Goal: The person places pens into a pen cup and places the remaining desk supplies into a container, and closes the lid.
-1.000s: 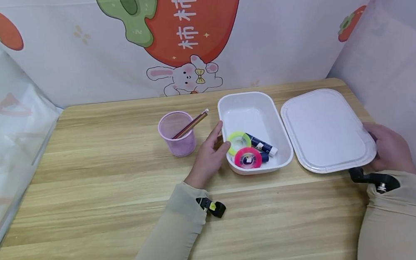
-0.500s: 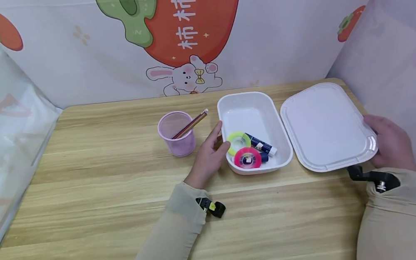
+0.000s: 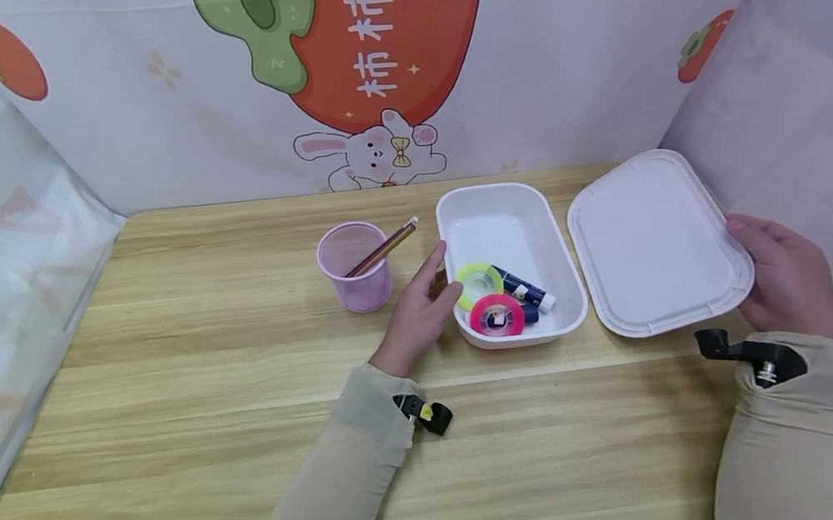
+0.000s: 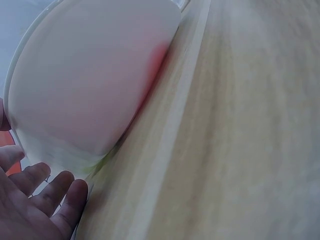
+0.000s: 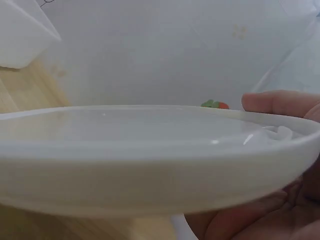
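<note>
My left hand (image 3: 416, 318) touches the left side of a white plastic box (image 3: 505, 201), with thumb and index fingertip at its rim. In the left wrist view the other fingers (image 4: 52, 192) lie loosely bent beside the box's outer wall (image 4: 90, 75). Inside the box are a yellow-green tape roll (image 3: 489, 274), a pink tape roll (image 3: 476, 318) and two dark blue tubes (image 3: 523, 287) like glue sticks. My right hand (image 3: 791, 278) grips the right edge of a white lid (image 3: 659, 245), thumb above and fingers beneath. The lid is tilted, close to the right of the box.
A lilac mesh pen cup (image 3: 363, 294) with pencils (image 3: 385, 248) leaning in it stands left of the box. The wooden table (image 3: 207, 355) meets printed cloth walls (image 3: 556, 71) at the back and both sides.
My right hand has raised the lid and tilted it further, shifting its far edge away from me. The left hand and the box have stayed in place.
</note>
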### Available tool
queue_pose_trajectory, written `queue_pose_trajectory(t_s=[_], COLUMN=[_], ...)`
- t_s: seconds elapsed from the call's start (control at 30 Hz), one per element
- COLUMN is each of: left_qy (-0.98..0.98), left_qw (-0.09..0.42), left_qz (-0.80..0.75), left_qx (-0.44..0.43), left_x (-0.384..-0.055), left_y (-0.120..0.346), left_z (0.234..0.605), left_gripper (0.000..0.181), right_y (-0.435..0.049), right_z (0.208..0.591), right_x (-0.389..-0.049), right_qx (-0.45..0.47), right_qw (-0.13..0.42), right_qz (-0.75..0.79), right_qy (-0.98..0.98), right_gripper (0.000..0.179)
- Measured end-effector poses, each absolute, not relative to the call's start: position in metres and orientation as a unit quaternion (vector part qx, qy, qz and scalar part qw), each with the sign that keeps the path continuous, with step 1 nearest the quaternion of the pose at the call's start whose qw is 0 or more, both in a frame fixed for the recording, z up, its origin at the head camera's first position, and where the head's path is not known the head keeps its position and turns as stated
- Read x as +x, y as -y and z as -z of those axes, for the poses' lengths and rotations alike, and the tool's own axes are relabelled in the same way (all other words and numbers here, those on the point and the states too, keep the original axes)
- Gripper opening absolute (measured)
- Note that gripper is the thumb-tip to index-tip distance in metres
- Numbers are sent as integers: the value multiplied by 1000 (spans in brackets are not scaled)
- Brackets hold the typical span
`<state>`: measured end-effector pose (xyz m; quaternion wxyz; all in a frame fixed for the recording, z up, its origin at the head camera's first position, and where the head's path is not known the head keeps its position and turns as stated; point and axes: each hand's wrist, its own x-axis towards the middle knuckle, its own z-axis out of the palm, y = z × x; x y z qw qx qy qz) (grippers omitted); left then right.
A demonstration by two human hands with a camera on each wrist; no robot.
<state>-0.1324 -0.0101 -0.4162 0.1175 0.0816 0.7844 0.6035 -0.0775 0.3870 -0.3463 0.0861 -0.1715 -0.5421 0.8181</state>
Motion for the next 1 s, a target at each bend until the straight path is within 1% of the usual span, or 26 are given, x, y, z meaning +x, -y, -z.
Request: queue_pose_trajectory(t_s=[0.13, 0.77, 1.0], left_qy=[-785, -782, -787], left_qw=[119, 118, 106], left_qz=[-603, -606, -601], left_qx=[81, 87, 91], left_x=[-132, -132, -132], left_y=[10, 10, 11], left_z=[415, 412, 411], left_gripper=[63, 64, 64], right_y=[-380, -341, -328], right_z=[341, 318, 310], right_x=[-78, -84, -86], right_qx=[-172, -160, -171], right_qw=[90, 150, 173], right_qz=[-815, -797, -787], right_qy=[545, 564, 567], right_gripper=[23, 24, 29])
